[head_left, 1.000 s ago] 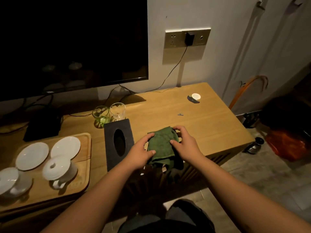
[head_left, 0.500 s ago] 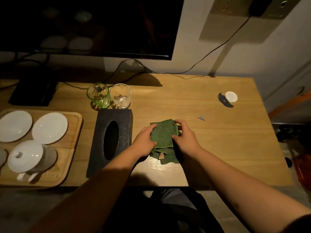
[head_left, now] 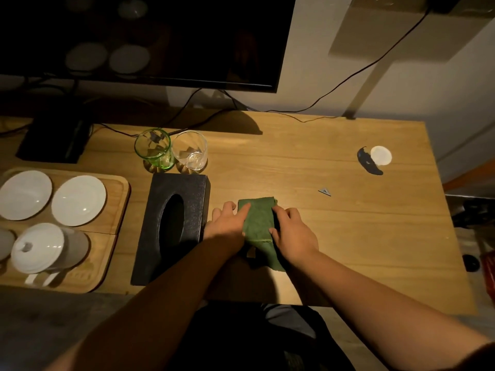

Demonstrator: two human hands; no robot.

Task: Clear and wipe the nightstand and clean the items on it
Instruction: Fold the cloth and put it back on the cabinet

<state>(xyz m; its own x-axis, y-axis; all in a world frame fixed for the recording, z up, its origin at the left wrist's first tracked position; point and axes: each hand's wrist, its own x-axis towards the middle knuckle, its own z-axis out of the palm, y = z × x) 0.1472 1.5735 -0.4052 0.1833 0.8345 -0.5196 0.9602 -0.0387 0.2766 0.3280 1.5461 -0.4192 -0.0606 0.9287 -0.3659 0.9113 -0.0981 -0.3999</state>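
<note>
A folded green cloth (head_left: 258, 222) lies on the wooden nightstand top (head_left: 334, 223) near its front edge. My left hand (head_left: 229, 223) presses on the cloth's left side and my right hand (head_left: 293, 232) grips its right side. A black tissue box (head_left: 174, 223) sits just left of my left hand. Behind the box stand a green glass (head_left: 154, 151) and a clear glass (head_left: 190, 153). At the far right lie a small white disc (head_left: 381, 155), a dark curved piece (head_left: 368, 164) and a tiny triangular scrap (head_left: 325, 191).
A wooden tray (head_left: 115, 236) at the left holds two white saucers (head_left: 51, 198) and a lidded white cup (head_left: 45, 249). A dark screen (head_left: 147, 41) hangs on the wall behind. Cables (head_left: 308, 103) run along the back edge. A black box (head_left: 53, 140) sits at the back left.
The view has tilted down and moved closer over the top. Both hands stayed on the green cloth, which now looks folded narrower between them.
</note>
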